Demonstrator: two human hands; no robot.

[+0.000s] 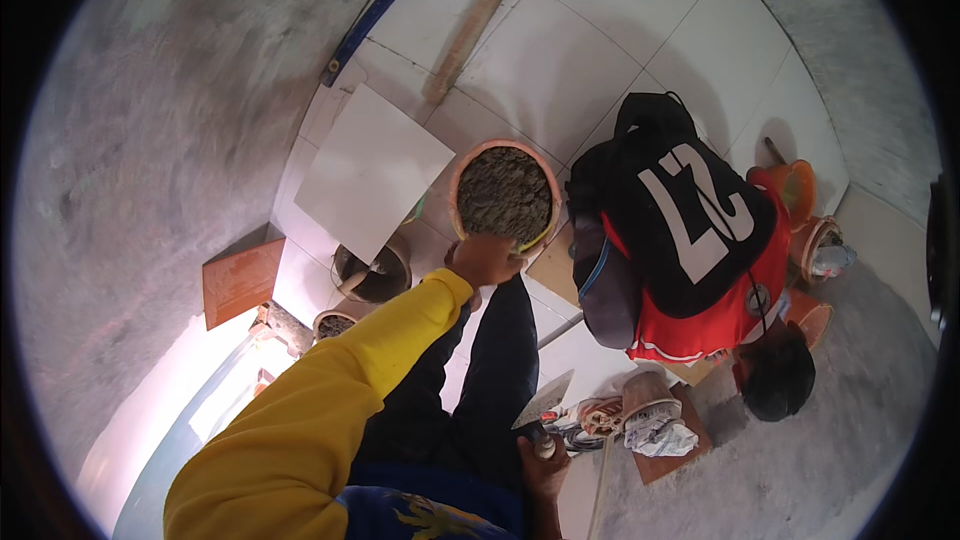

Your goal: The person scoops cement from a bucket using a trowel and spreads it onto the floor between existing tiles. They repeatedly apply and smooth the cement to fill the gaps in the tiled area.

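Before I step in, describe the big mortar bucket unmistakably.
On the white tiled floor, find the co-worker in red and black. Just left of that person stands a round, orange-rimmed bucket, the left hand at its near rim. Its broad grey mortar sets it apart from the darker bucket partly hidden by a white tile.

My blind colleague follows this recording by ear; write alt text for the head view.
A person's left hand grips the near rim of a bucket of grey mortar, while their right hand holds a trowel. A co-worker in black and red is hunched at the right; a square white tile is at the left.
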